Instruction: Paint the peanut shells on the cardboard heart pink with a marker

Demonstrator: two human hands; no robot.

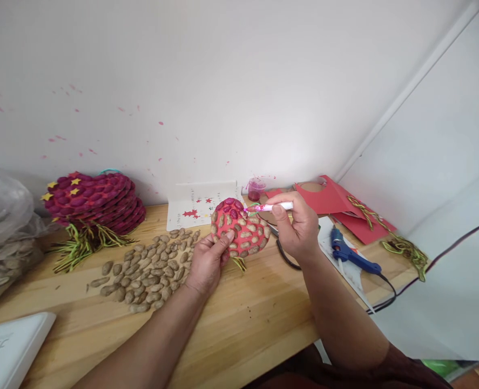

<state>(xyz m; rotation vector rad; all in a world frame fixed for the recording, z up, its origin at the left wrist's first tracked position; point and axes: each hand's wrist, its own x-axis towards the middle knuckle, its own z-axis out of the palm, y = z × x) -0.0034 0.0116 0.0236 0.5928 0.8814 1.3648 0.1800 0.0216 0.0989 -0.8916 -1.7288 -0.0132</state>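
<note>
My left hand (207,260) grips the lower edge of a red round piece (240,227) studded with peanut shells and tilts it up off the wooden table (239,319). My right hand (298,226) is closed on a white brush (272,207) whose pink-tipped end touches the piece's upper right. A few shells at the top of the piece are painted magenta; the others are bare tan. Green-yellow threads hang from its lower edge.
Loose peanut shells (150,270) lie left of my left hand. A stack of painted magenta pieces (95,201) stands at the back left, beside a plastic bag (2,232). A paint jar (256,189), red card (336,202), a blue glue gun (350,253) and a white box (8,346) are around.
</note>
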